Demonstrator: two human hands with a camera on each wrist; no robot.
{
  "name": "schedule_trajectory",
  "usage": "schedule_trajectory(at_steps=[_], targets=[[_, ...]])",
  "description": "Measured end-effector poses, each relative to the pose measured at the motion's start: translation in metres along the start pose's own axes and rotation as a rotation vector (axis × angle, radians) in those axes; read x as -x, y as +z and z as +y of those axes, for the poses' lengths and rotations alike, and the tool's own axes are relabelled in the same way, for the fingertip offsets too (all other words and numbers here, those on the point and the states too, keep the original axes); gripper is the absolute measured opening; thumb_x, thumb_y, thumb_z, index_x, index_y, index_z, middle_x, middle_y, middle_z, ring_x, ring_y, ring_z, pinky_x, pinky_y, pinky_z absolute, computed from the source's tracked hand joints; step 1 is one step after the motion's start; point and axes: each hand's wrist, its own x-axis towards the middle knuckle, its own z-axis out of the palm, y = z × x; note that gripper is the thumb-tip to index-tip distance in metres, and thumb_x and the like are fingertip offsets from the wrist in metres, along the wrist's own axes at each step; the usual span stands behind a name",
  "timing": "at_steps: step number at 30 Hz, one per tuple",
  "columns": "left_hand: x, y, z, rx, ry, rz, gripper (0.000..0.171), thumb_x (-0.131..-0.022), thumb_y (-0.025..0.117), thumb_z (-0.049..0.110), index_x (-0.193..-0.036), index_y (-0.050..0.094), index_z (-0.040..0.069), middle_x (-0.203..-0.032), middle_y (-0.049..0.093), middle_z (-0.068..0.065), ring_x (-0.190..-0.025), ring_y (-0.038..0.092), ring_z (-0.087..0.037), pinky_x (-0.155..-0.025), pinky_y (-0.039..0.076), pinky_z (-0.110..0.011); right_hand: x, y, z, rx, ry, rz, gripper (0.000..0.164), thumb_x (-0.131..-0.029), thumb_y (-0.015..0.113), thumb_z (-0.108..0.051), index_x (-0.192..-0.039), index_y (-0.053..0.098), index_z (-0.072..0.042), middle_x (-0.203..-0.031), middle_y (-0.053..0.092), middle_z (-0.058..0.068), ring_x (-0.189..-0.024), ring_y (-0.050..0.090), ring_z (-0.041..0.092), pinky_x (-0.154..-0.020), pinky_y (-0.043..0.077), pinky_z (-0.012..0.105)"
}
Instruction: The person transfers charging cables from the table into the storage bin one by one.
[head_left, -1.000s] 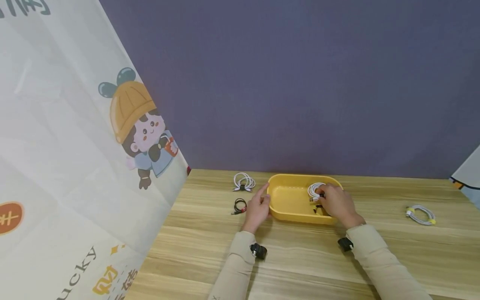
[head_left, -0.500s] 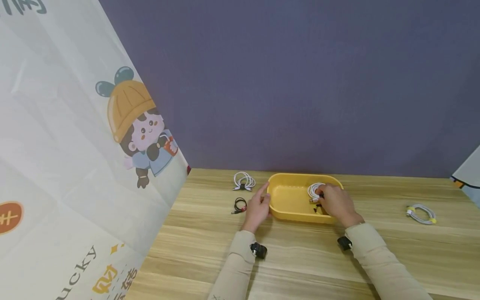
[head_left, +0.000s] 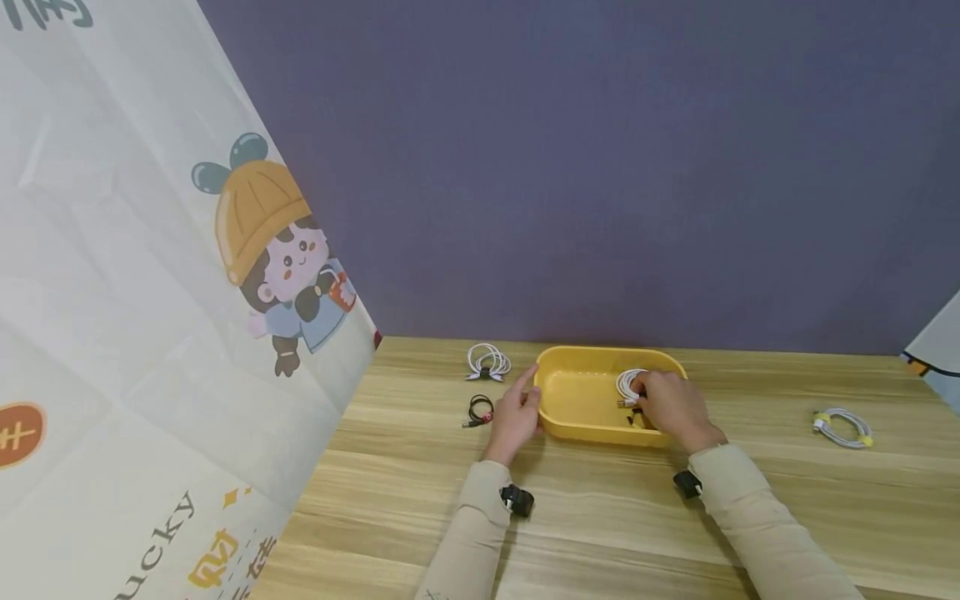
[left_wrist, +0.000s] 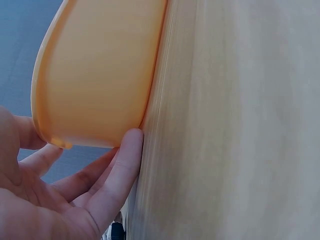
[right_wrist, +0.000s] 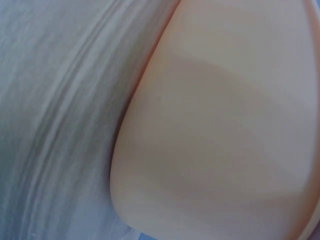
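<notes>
A yellow tray (head_left: 577, 396) stands on the table in the head view. My left hand (head_left: 513, 421) touches its left end; in the left wrist view the extended fingers (left_wrist: 117, 175) lie against the tray's end wall. Inside the right half, my right hand (head_left: 673, 408) pinches a coiled white cable (head_left: 628, 385), whose metal plug points left. A black-and-yellow item (head_left: 637, 419) lies below it, partly covered by the hand; its kind cannot be made out. The right wrist view shows mainly the tray's outer wall (right_wrist: 210, 125), with the right fingers out of sight.
Left of the tray lie a coiled white cable with a black tie (head_left: 487, 364) and a small black cable (head_left: 480, 410). A grey-white coiled cable with yellow ties (head_left: 842, 428) rests far right. A dark blue partition (head_left: 570, 183) rises behind the wooden table (head_left: 600, 517).
The right hand and the white cable it holds have shifted very slightly within the tray. The left hand and tray stay where they were.
</notes>
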Motion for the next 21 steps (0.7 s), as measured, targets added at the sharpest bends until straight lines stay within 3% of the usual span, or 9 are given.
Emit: schedule_trajectory(at_steps=[4, 11, 21], targets=[[-0.0004, 0.0002, -0.0004, 0.002, 0.002, 0.001, 0.044, -0.107, 0.053, 0.024, -0.149, 0.053, 0.035, -0.095, 0.074, -0.018, -0.059, 0.068, -0.023, -0.050, 0.061, -0.029, -0.0008, -0.0003, 0.0005, 0.001, -0.008, -0.008, 0.011, -0.091, 0.072, -0.006, -0.083, 0.074, -0.013, -0.077, 0.067, 0.003, -0.062, 0.051, 0.017, -0.052, 0.042, 0.031], [-0.0006, 0.0005, -0.0011, -0.005, -0.001, -0.005, 0.044, -0.107, 0.053, 0.025, -0.150, 0.051, 0.036, -0.096, 0.074, -0.017, -0.059, 0.067, -0.020, -0.050, 0.060, -0.029, 0.0008, -0.0009, 0.0002, 0.006, -0.016, -0.011, 0.013, -0.089, 0.075, -0.007, -0.079, 0.072, -0.015, -0.074, 0.066, 0.001, -0.060, 0.050, 0.016, -0.051, 0.041, 0.031], [-0.0009, 0.0009, -0.0034, -0.007, -0.009, -0.010, 0.044, -0.107, 0.053, 0.026, -0.150, 0.051, 0.038, -0.095, 0.073, -0.014, -0.058, 0.066, -0.019, -0.051, 0.060, -0.028, 0.0022, -0.0003, -0.0008, -0.001, -0.009, -0.010, 0.025, -0.089, 0.073, -0.007, -0.069, 0.062, -0.016, -0.066, 0.054, -0.001, -0.057, 0.045, 0.017, -0.050, 0.032, 0.029]])
